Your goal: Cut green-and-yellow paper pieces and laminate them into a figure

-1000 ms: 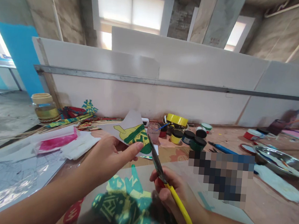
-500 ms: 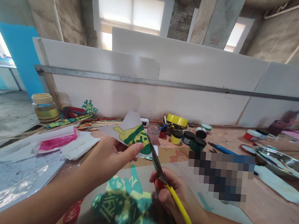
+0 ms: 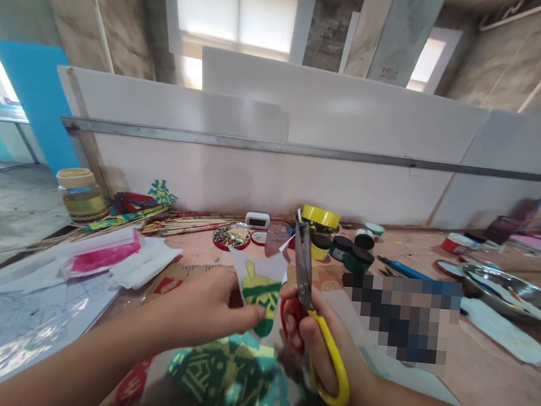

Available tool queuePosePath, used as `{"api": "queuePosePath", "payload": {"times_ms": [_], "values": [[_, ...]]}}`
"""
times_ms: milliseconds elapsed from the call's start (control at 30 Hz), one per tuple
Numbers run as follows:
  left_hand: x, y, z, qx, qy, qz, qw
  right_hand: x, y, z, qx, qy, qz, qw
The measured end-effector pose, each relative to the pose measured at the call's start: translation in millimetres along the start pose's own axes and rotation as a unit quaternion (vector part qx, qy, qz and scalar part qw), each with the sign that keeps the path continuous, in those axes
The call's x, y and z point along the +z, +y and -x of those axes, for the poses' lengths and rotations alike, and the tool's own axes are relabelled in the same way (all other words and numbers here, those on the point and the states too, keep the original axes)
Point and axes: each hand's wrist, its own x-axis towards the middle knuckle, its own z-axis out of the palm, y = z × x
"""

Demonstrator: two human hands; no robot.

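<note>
my left hand [image 3: 211,305] pinches a green-and-yellow painted paper [image 3: 261,291] under the thumb, my right hand [image 3: 321,349] grips scissors [image 3: 305,263] by the handles, blades pointing up beside the paper, a painted picture [image 3: 208,374] nearer me, paint jars [image 3: 341,249] beyond
</note>
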Motion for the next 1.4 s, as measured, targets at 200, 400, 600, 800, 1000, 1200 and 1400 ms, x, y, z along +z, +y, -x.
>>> {"api": "queuePosePath", "payload": {"times_ms": [200,400,600,800,1000,1200,1400], "values": [[12.9,-3,-3,0.052,-0.073,0.006,0.996,4,-10,-1,0.04,0.035,-0.038,0.998],[12.6,-5,-7,0.049,-0.045,0.027,0.997,6,0,3,0.029,0.008,-0.087,0.996],[11.1,-4,-2,0.058,-0.067,-0.009,0.996,4,-1,1,0.011,0.052,-0.063,0.997],[12.5,-6,-2,0.051,-0.089,-0.023,0.994,-1,-4,-3,-0.029,0.052,-0.005,0.998],[7.1,-4,-9,0.025,-0.05,0.062,0.997,0,-2,1,-0.029,0.058,0.042,0.997],[1.2,-6,-12,0.035,0.058,0.092,0.993,-7,3,4,-0.059,0.04,0.045,0.996],[-20.6,-5,-5,0.062,0.172,0.191,0.965,-5,10,3,-0.025,-0.049,0.023,0.998]]}}
